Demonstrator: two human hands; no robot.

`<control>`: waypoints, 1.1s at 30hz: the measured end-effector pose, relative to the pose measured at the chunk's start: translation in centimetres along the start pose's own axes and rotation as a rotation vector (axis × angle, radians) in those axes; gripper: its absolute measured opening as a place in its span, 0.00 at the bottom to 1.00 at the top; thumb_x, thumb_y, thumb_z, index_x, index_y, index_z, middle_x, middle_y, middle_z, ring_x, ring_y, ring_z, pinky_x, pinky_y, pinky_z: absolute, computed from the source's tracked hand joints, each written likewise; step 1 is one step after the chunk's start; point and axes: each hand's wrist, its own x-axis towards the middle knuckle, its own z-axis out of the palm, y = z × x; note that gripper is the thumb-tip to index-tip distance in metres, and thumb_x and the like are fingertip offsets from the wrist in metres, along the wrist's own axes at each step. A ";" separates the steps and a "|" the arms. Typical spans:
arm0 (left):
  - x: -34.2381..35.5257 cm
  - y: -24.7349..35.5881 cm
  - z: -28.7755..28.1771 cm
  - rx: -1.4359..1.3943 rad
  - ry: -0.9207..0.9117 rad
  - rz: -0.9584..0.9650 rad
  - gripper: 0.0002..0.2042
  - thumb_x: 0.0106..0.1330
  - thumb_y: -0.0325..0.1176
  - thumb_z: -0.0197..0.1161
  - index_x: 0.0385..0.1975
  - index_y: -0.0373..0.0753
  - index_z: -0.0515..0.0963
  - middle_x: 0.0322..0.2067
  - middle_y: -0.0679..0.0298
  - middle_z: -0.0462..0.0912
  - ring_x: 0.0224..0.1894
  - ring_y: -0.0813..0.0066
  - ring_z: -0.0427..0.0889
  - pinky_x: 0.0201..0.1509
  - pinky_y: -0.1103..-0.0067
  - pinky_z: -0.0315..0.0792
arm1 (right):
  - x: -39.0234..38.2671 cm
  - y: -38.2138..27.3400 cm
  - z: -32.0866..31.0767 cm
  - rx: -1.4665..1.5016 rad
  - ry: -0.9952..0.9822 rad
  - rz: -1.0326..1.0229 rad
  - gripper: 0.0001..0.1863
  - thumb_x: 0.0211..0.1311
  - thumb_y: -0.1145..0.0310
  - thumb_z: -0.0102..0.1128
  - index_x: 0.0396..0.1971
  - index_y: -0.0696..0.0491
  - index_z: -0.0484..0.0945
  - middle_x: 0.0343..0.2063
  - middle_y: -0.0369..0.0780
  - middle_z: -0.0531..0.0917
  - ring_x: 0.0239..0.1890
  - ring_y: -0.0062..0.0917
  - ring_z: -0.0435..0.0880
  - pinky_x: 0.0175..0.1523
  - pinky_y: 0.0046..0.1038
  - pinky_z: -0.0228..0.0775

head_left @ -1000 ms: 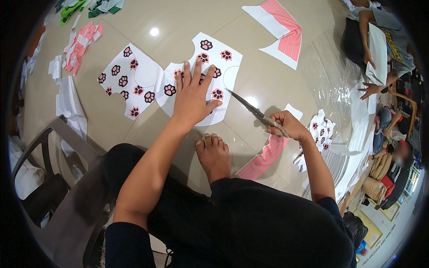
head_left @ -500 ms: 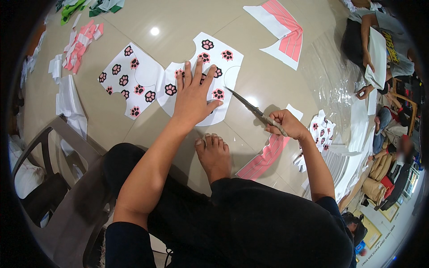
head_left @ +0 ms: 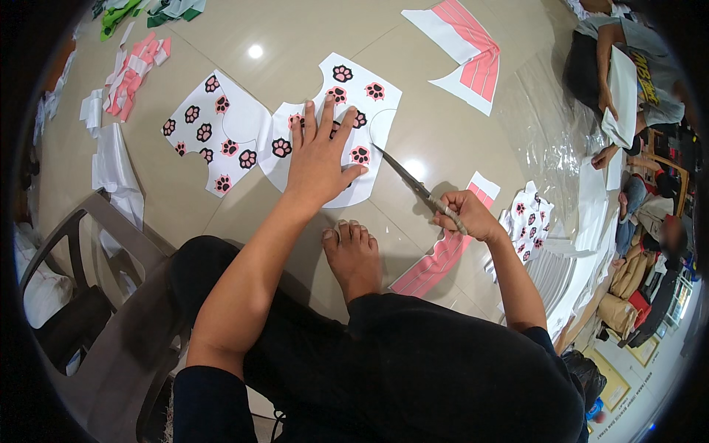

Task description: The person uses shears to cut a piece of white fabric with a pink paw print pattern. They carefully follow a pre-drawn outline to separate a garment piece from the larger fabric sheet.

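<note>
My left hand [head_left: 319,159] lies flat with fingers spread on a white fabric piece [head_left: 384,92] printed with pink and black paw prints, pressing it to the floor. In my right hand [head_left: 467,214] is a pair of scissors [head_left: 408,177], fingers wrapped round the handles. The scissors' tip meets the fabric's right edge, by a thin curved line; whether the blades are apart I cannot tell. Joined or lying beside it at the left is another paw-print piece [head_left: 199,129] with a rounded white part. Under and beyond my right hand lies a pink striped strip [head_left: 436,264].
A pink and white striped piece [head_left: 473,55] lies at the far right. Pink scraps [head_left: 136,74] and white scraps [head_left: 118,166] are at the left, near a grey plastic chair [head_left: 140,325]. Paw-print scraps [head_left: 530,218] and stacked white sheets lie right. Another person holds white material [head_left: 622,96].
My right hand and the scissor handles have shifted slightly left and down, with the tip staying at the fabric's edge. My left hand stays put. The other person's white material has shifted slightly.
</note>
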 end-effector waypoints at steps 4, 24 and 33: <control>0.1 0.0 0.1 -0.005 0.008 0.010 0.53 0.61 0.53 0.81 0.86 0.50 0.59 0.88 0.46 0.46 0.87 0.27 0.42 0.86 0.37 0.41 | -0.3 0.6 0.9 0.056 0.028 -0.020 0.12 0.68 0.71 0.78 0.30 0.55 0.81 0.22 0.32 0.85 0.24 0.12 0.83 0.29 0.19 0.73; 0.0 0.0 0.1 -0.018 0.008 0.010 0.53 0.61 0.53 0.81 0.86 0.50 0.60 0.88 0.45 0.46 0.87 0.26 0.42 0.86 0.36 0.41 | -1.2 -0.2 3.1 0.083 0.076 0.015 0.12 0.67 0.73 0.78 0.30 0.54 0.79 0.19 0.30 0.81 0.19 0.10 0.75 0.27 0.19 0.67; 0.1 0.0 0.0 -0.005 0.009 0.004 0.54 0.61 0.53 0.82 0.86 0.51 0.59 0.87 0.45 0.47 0.87 0.27 0.42 0.86 0.37 0.42 | -1.3 -0.2 3.5 0.109 0.086 0.013 0.11 0.68 0.75 0.76 0.31 0.56 0.78 0.20 0.31 0.80 0.18 0.11 0.75 0.25 0.20 0.68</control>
